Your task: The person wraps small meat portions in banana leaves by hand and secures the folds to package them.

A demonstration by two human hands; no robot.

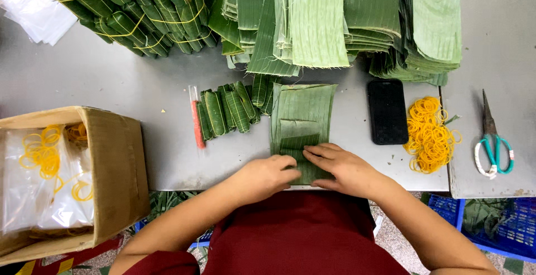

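At the near edge of the grey metal surface [111, 79], both hands work one flat green banana-leaf strip [304, 113]. Strip lies with long axis running away from the body, far end toward the leaf stacks, near end under the fingers. Left hand [268, 175] sits at the strip's near left corner, fingers curled in, closed loosely on the leaf edge; whether it pinches a fold or only presses, cannot tell. Right hand [340, 169] lies flatter, fingers stretched leftward across the near end, pressing a small folded dark-green piece [298, 141] down onto the strip; grip not closed round anything, fingers together and flat. Hands nearly touching over the strip; right hand covers more of it, so it is the nearer to the fold. Leaf runs straight ahead of both hands. Just left of the strip: a row of small rolled green leaf bundles [226, 110], and beside them a thin red stick-like object [197, 124]. Right of the strip: a black phone [387, 111] lying face up, then a heap of yellow rubber bands [429, 135], then teal-handled scissors [492, 141] well apart. Far side: tall stacks of cut green leaves [318, 18] and banded leaf rolls [128, 12]. Far left, open brown cardboard box [117, 174] holding clear bags and more yellow bands
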